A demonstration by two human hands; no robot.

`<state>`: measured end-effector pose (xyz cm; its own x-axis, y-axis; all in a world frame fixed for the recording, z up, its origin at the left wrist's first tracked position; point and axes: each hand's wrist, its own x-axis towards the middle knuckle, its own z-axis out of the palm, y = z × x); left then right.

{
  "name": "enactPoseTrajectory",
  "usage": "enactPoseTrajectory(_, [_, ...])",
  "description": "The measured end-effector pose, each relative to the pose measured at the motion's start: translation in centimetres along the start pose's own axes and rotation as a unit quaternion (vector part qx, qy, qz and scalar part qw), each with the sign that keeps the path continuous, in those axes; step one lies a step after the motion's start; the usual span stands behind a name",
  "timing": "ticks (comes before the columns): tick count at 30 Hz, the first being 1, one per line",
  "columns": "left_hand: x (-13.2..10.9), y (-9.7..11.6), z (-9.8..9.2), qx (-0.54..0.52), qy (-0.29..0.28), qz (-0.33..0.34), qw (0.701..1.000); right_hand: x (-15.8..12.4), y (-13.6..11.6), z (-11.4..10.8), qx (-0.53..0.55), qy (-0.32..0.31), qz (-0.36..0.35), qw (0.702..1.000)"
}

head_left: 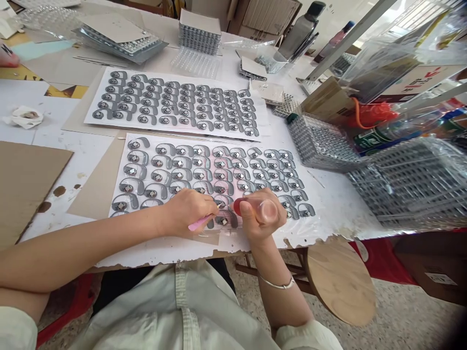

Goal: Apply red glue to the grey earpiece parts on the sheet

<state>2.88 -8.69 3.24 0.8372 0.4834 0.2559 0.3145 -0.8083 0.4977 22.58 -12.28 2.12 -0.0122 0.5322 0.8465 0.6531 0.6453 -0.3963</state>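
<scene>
My left hand [188,209] is closed round a thin pink stick-like tool [199,223], its tip close to a grey hook-shaped part in the near rows. My right hand [251,223] grips a small clear squeeze bottle [268,212] with reddish liquid; the bottle is tipped, its base toward me and its mouth end pointing left. Both hands are over the near white board [118,194], which carries rows of grey hook-shaped parts [130,170] with shiny round centres. A wet-looking pinkish patch shows around the middle columns. The bottle's nozzle is hard to make out.
Behind lies a second white board [95,104] with similar parts. Packed trays [324,143] and a plastic-wrapped stack [412,180] stand at right. A grey bottle [301,34] is at the back, a brown cardboard sheet [29,180] at left. A round stool [339,282] stands below the table.
</scene>
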Motion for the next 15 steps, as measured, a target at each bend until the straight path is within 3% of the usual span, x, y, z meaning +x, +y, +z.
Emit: enactPoseTrajectory(15, [0.11,-0.13,-0.42,-0.060,0.001,-0.005,0.998,0.22,-0.02,0.08,0.003,0.005,0.003,1.000])
